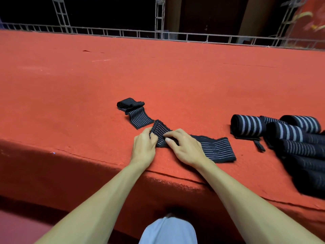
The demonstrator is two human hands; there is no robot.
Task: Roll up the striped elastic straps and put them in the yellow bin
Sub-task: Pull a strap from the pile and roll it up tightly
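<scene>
A black elastic strap with thin white stripes [218, 148] lies unrolled on the red carpeted platform [158, 76], near its front edge. My left hand [143, 147] and my right hand [182, 147] both pinch a bunched fold of that strap at its middle, fingers curled on the fabric. The strap's far end [135, 111] trails away to the upper left and is partly folded over itself. A pile of other striped straps [290, 136], some rolled, sits at the right. No yellow bin is in view.
The platform's front edge [105, 162] drops off just below my hands. A metal truss railing [158, 35] runs along the far side. A loose black strap tab [259, 146] lies beside the pile. My knee in light fabric [168, 231] shows at the bottom.
</scene>
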